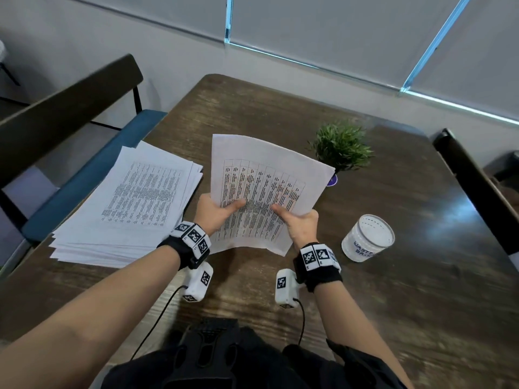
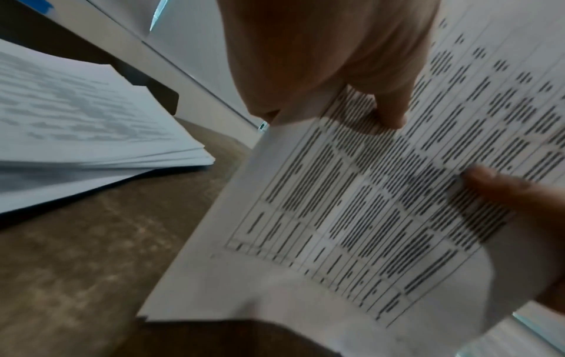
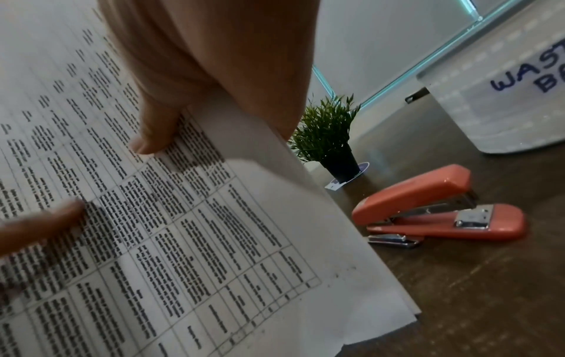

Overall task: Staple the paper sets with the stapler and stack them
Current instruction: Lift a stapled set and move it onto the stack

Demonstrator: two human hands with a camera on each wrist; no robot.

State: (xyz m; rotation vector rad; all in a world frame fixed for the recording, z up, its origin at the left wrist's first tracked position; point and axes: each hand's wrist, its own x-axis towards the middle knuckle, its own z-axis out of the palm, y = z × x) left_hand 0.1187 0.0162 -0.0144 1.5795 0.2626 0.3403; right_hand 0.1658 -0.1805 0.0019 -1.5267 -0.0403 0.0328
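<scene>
A person holds a set of printed papers [image 1: 264, 192] up over a dark wooden surface [image 1: 393, 276], gripping it with both hands. The left hand [image 1: 216, 214] clamps the set's near-left edge, thumb lying on the printed face and the other fingers hidden behind the sheets. The right hand [image 1: 297, 223] clamps the near-right edge the same way, thumb on top. The two thumbs point toward each other on the page, close but apart. The top sheet shows a ruled table filled with dense small text, too blurred to read. The set bows slightly, and its near corners droop toward the surface; the right wrist view shows several sheet edges fanned at the near-right corner.

Left of the held set, a large loose pile of printed sheets [image 1: 126, 209] lies on the surface, its edges uneven. To the right of the held set, seen only from the right wrist, an orange stapler [image 3: 440, 207] rests on the surface, and a small metal piece lies against its near side. Beyond the held set's far-right corner stands a small green potted plant [image 1: 341, 147] in a dark pot. Right of the set, a white cylindrical container [image 1: 368, 238] with partly visible blue lettering stands on the surface. Left of the pile is a bench with a blue seat [image 1: 92, 175].
</scene>
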